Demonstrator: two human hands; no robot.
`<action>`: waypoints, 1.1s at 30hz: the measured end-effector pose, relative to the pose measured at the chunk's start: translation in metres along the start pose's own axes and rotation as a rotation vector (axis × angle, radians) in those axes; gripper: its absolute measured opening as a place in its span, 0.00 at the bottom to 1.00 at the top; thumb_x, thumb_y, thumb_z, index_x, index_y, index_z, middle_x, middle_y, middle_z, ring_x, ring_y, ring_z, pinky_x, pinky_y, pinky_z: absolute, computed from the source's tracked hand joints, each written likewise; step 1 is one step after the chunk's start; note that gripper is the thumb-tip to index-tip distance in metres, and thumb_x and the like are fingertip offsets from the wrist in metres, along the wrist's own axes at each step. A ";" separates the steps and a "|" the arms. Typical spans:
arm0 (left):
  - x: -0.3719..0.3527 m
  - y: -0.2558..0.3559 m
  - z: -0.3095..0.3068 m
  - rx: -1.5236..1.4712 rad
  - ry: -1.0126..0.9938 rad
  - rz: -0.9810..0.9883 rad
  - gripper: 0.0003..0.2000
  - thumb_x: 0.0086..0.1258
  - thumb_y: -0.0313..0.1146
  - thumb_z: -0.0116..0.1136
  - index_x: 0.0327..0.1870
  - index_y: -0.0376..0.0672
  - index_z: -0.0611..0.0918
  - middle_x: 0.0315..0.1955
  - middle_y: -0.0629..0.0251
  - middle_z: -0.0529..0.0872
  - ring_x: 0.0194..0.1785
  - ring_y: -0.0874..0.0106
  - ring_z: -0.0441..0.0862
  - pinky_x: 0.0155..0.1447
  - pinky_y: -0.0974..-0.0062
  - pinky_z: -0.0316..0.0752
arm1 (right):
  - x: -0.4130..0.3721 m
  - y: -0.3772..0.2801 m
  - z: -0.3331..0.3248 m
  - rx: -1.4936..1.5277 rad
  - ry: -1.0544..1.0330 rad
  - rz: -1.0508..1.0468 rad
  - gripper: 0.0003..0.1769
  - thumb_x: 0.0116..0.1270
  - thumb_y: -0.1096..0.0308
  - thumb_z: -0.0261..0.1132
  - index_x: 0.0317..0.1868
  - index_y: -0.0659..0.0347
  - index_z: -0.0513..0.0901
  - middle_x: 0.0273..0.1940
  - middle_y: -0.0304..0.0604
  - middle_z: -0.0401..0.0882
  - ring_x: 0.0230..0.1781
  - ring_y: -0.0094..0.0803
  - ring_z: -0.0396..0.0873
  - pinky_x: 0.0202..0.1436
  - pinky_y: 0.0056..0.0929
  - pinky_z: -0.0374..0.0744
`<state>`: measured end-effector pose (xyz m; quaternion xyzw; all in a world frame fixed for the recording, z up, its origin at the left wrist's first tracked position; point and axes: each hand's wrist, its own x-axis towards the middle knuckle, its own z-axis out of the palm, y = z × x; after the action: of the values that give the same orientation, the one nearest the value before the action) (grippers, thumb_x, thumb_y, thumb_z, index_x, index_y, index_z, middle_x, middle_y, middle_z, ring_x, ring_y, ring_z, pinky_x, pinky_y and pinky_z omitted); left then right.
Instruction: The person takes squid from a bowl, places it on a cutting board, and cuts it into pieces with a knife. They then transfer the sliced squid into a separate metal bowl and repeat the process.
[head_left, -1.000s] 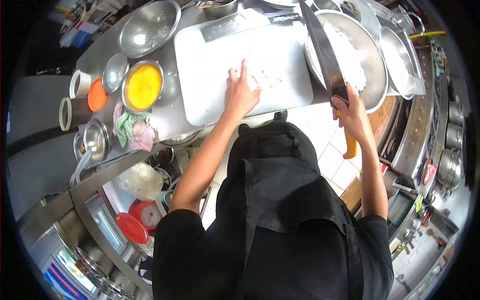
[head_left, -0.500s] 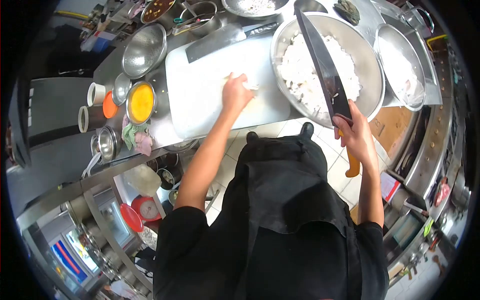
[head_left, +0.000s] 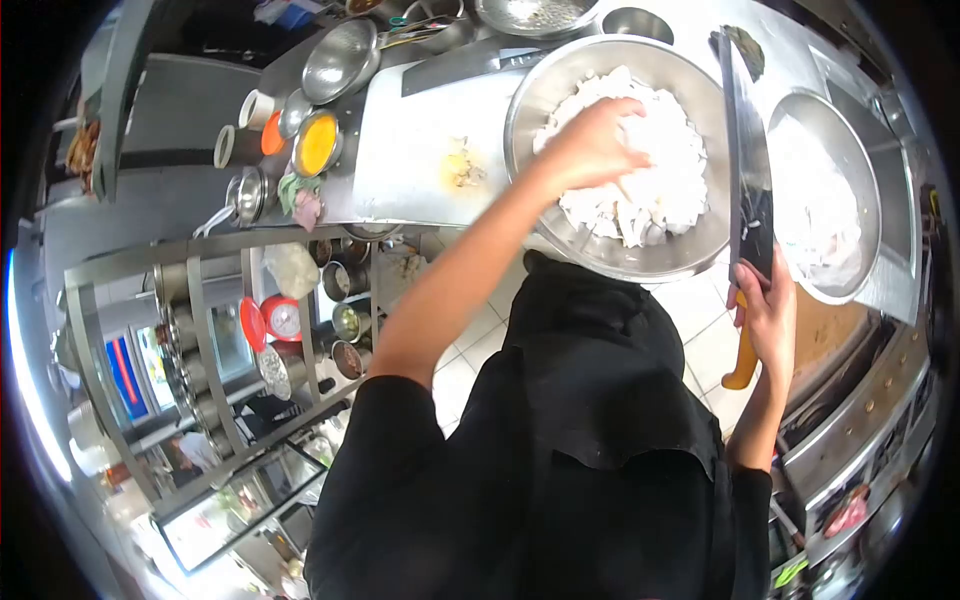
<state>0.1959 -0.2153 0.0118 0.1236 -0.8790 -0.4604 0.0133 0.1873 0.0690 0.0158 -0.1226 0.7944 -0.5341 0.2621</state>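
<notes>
My left hand is over a large steel bowl, fingers apart, right at a heap of chopped white pieces. Nothing shows between its fingers. My right hand grips a long knife by the yellow handle. The dark blade points away from me, upright along the bowl's right side, with a few white bits stuck to it. Left of the bowl lies a white cutting board with a small patch of yellowish scraps. A cleaver rests along the board's far edge.
Right of the knife stands another steel bowl holding white pieces and clear plastic. A bowl of yellow liquid, a perforated bowl and a cloth sit left of the board. A shelf rail runs below the counter's left.
My left hand has gone from the board rightward to the bowl and its fingers have spread. The knife has swung right, off the bowl. The view has shifted, and scraps now show on the board.
</notes>
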 end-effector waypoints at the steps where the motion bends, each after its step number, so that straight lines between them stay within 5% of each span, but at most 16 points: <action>1: 0.010 -0.027 0.023 0.206 0.125 0.247 0.22 0.56 0.30 0.68 0.53 0.41 0.80 0.39 0.58 0.85 0.45 0.66 0.81 0.51 0.75 0.76 | -0.001 -0.002 -0.007 -0.028 -0.021 -0.001 0.25 0.71 0.74 0.57 0.66 0.66 0.62 0.29 0.39 0.77 0.20 0.18 0.71 0.16 0.15 0.68; 6: 0.014 -0.069 -0.035 -0.233 0.277 -0.001 0.16 0.58 0.26 0.65 0.49 0.40 0.82 0.38 0.53 0.86 0.38 0.63 0.84 0.46 0.75 0.77 | -0.018 0.015 -0.021 0.018 0.034 -0.011 0.24 0.71 0.74 0.56 0.65 0.67 0.62 0.33 0.41 0.77 0.22 0.18 0.72 0.16 0.15 0.69; 9: 0.005 -0.170 -0.101 0.482 0.485 -0.053 0.12 0.54 0.21 0.57 0.40 0.41 0.84 0.38 0.56 0.86 0.41 0.58 0.83 0.50 0.68 0.76 | -0.028 0.026 -0.022 0.052 0.043 0.001 0.23 0.71 0.74 0.56 0.65 0.66 0.63 0.37 0.42 0.77 0.22 0.18 0.72 0.15 0.14 0.69; 11: -0.008 -0.241 -0.119 0.702 0.374 -0.168 0.10 0.53 0.23 0.57 0.36 0.43 0.84 0.38 0.56 0.84 0.46 0.56 0.80 0.52 0.63 0.75 | -0.033 0.031 -0.020 0.034 0.053 0.117 0.22 0.71 0.74 0.57 0.63 0.66 0.64 0.37 0.42 0.77 0.22 0.18 0.72 0.15 0.14 0.69; 15: -0.014 -0.257 -0.122 0.730 0.297 -0.222 0.07 0.51 0.23 0.56 0.31 0.43 0.83 0.38 0.57 0.82 0.49 0.57 0.76 0.53 0.61 0.73 | -0.039 0.015 -0.007 -0.012 0.083 0.111 0.18 0.71 0.74 0.56 0.59 0.64 0.67 0.35 0.38 0.76 0.21 0.19 0.72 0.14 0.15 0.68; 17: -0.010 -0.257 -0.127 0.802 0.323 -0.020 0.05 0.52 0.23 0.54 0.28 0.44 0.81 0.35 0.59 0.80 0.49 0.58 0.75 0.52 0.61 0.73 | -0.037 0.014 -0.001 -0.069 0.118 0.068 0.17 0.70 0.74 0.57 0.58 0.63 0.68 0.33 0.37 0.75 0.22 0.20 0.74 0.15 0.16 0.68; 19: 0.005 -0.269 -0.130 0.658 0.316 -0.098 0.03 0.55 0.24 0.54 0.29 0.41 0.78 0.34 0.59 0.79 0.47 0.58 0.77 0.51 0.60 0.73 | -0.031 0.007 0.007 -0.100 0.091 0.069 0.17 0.69 0.74 0.57 0.57 0.63 0.68 0.32 0.37 0.75 0.22 0.20 0.74 0.15 0.16 0.68; 21: 0.022 -0.267 -0.129 0.085 0.349 -0.214 0.08 0.56 0.26 0.55 0.37 0.41 0.78 0.37 0.58 0.81 0.45 0.56 0.78 0.51 0.57 0.72 | -0.026 -0.008 0.021 -0.138 0.120 0.100 0.17 0.69 0.74 0.57 0.57 0.63 0.68 0.32 0.38 0.75 0.21 0.20 0.74 0.15 0.16 0.68; 25: 0.053 -0.238 -0.098 -0.084 0.265 -0.101 0.16 0.56 0.31 0.59 0.47 0.39 0.78 0.41 0.53 0.84 0.44 0.54 0.81 0.51 0.56 0.74 | -0.018 -0.024 0.044 -0.216 0.138 0.229 0.16 0.69 0.74 0.57 0.56 0.64 0.69 0.31 0.38 0.75 0.21 0.21 0.74 0.15 0.17 0.68; 27: 0.065 -0.220 -0.080 0.338 0.255 0.076 0.20 0.57 0.35 0.61 0.51 0.40 0.77 0.43 0.51 0.85 0.48 0.53 0.82 0.52 0.59 0.76 | -0.017 -0.030 0.055 -0.216 0.170 0.265 0.14 0.69 0.74 0.57 0.54 0.65 0.70 0.29 0.38 0.75 0.21 0.20 0.74 0.15 0.17 0.69; 29: 0.081 -0.211 -0.070 0.441 0.229 0.115 0.19 0.58 0.35 0.59 0.50 0.38 0.77 0.42 0.49 0.85 0.47 0.53 0.83 0.50 0.60 0.78 | -0.021 -0.027 0.055 -0.198 0.121 0.253 0.13 0.68 0.73 0.57 0.52 0.65 0.71 0.28 0.37 0.74 0.20 0.21 0.73 0.16 0.17 0.68; 33: 0.097 -0.207 -0.067 0.611 0.044 -0.054 0.18 0.56 0.33 0.53 0.48 0.37 0.78 0.34 0.47 0.86 0.41 0.51 0.84 0.47 0.56 0.79 | -0.024 -0.036 0.058 -0.274 0.193 0.319 0.12 0.68 0.72 0.58 0.50 0.65 0.71 0.23 0.37 0.73 0.18 0.20 0.71 0.17 0.19 0.69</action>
<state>0.1531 -0.4048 -0.1263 0.1549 -0.9726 -0.1723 -0.0179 0.2365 0.0203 0.0388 0.0217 0.8903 -0.3821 0.2467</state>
